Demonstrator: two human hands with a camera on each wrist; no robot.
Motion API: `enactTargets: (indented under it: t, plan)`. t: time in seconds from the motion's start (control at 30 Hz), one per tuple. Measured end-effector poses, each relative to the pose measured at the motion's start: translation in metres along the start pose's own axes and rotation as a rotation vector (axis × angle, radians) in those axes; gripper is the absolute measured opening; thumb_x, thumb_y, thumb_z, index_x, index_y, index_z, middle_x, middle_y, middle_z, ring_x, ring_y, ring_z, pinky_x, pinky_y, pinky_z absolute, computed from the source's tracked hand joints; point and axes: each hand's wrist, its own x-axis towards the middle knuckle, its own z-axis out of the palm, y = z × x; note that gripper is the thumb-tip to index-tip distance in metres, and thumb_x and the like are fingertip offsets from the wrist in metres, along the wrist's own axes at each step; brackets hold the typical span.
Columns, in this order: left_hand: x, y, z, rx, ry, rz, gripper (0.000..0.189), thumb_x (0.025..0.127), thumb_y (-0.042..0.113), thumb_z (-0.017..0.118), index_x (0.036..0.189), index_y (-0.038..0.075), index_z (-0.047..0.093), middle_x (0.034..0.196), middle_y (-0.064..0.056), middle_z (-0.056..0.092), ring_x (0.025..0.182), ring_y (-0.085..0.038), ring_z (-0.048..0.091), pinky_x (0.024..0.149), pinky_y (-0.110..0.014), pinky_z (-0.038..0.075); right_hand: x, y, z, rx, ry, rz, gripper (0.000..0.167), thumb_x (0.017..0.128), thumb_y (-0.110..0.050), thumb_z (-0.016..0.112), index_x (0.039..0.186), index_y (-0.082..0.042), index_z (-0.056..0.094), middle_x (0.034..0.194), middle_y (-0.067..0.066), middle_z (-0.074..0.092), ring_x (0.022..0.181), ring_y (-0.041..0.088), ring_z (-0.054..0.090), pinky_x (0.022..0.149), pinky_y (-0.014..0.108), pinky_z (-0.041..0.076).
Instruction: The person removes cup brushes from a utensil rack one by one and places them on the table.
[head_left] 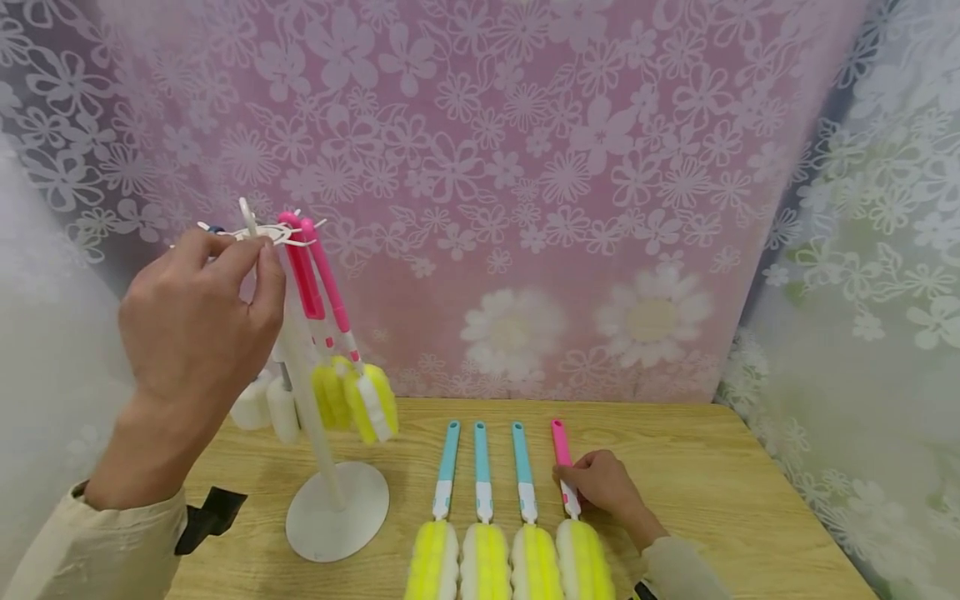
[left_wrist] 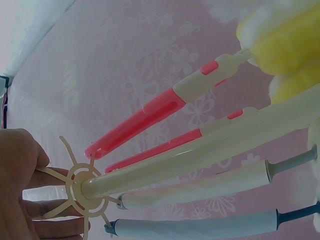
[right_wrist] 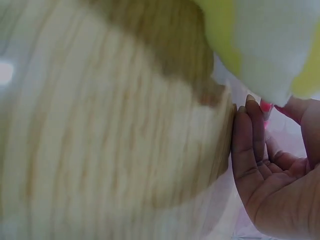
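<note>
My left hand (head_left: 198, 321) grips the top of a white hanging rack (head_left: 322, 450), with the fingers at its ring of hooks (left_wrist: 70, 187). Two pink-handled sponge brushes (head_left: 327, 279) hang from the hooks. Beside them in the left wrist view hang a white-handled brush (left_wrist: 200, 190) and a blue-handled one (left_wrist: 200, 225). On the table, my right hand (head_left: 606, 485) pinches the handle of a pink sponge brush (head_left: 560, 437), whose yellow and white head points toward me. That head fills the upper right of the right wrist view, above my fingers (right_wrist: 245, 145).
Three blue-handled sponge brushes (head_left: 483, 467) lie in a row left of the pink one on the wooden table (head_left: 712, 500). The rack's round white base (head_left: 337, 525) stands left of them. A flowered pink curtain (head_left: 480, 208) hangs behind the table.
</note>
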Motion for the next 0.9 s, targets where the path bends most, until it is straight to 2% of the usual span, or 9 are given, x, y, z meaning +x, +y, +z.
enactTargets:
  t: [0.43,0.63,0.73,0.9]
  plan:
    - [-0.001,0.000,0.001,-0.010,0.002,0.002,0.040,0.095,0.028,0.043,0.098,0.003,0.074,0.083,-0.021,0.061,0.064,-0.040,0.055,0.055,-0.051,0.042,0.000,-0.003,0.007,-0.053,-0.007,-0.009,0.031,0.083,-0.032,0.071,0.068,-0.007,0.063,0.055,0.003,0.056,0.045,0.012,0.048,0.045,0.025,0.040]
    - [0.000,0.002,-0.002,-0.010,-0.010,0.007,0.041,0.096,0.029,0.042,0.101,0.003,0.073,0.084,-0.021,0.061,0.066,-0.040,0.056,0.055,-0.051,0.043,-0.005,-0.011,0.001,-0.110,-0.029,-0.009,0.040,0.089,-0.039,0.063,0.065,-0.008,0.058,0.052,0.001,0.050,0.045,0.012,0.043,0.045,0.025,0.035]
    - [0.001,0.002,-0.003,-0.004,-0.020,0.016,0.042,0.096,0.028,0.041,0.099,0.001,0.072,0.084,-0.022,0.061,0.066,-0.040,0.056,0.055,-0.051,0.043,-0.008,-0.014,-0.003,-0.099,-0.048,-0.007,0.042,0.093,-0.039,0.058,0.065,-0.007,0.058,0.053,0.003,0.051,0.047,0.014,0.046,0.047,0.026,0.038]
    - [0.002,0.001,-0.003,0.013,-0.028,0.045,0.039,0.096,0.024,0.039,0.090,-0.003,0.067,0.079,-0.023,0.058,0.064,-0.041,0.054,0.054,-0.050,0.041,-0.014,-0.012,-0.009,-0.060,-0.091,-0.019,0.038,0.096,-0.031,0.054,0.075,-0.001,0.063,0.064,0.007,0.060,0.056,0.018,0.057,0.056,0.032,0.049]
